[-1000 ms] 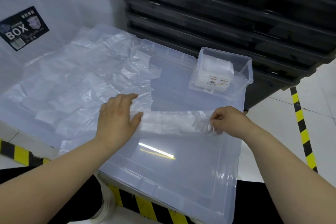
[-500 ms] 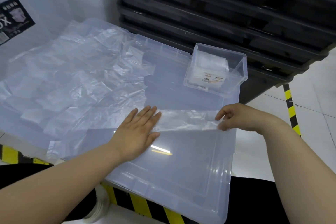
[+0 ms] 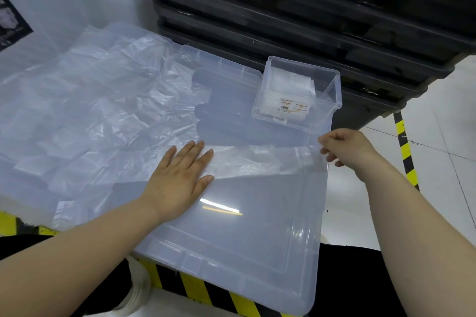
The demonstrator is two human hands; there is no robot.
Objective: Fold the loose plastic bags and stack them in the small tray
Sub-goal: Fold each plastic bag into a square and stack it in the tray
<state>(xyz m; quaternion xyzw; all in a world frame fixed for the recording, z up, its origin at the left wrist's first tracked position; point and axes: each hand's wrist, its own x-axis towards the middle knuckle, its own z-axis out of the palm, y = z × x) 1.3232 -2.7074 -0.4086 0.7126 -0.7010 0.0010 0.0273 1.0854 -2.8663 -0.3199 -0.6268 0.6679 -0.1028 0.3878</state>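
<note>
Lid (image 3: 257,234): bag (image 3: 257,162) under left hand (image 3: 180,177), right hand (image 3: 345,149) pinching.

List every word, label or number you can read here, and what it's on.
Nothing is legible.
Label at the tray front: coloured print, too small to read.
Barcode strip below it: too small.
Poster on the left wall: cut off and blurred.

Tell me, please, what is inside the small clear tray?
A stack of folded plastic bags lies inside the small tray. A printed label covers the stack's lower front, so the number of bags cannot be told.
</note>
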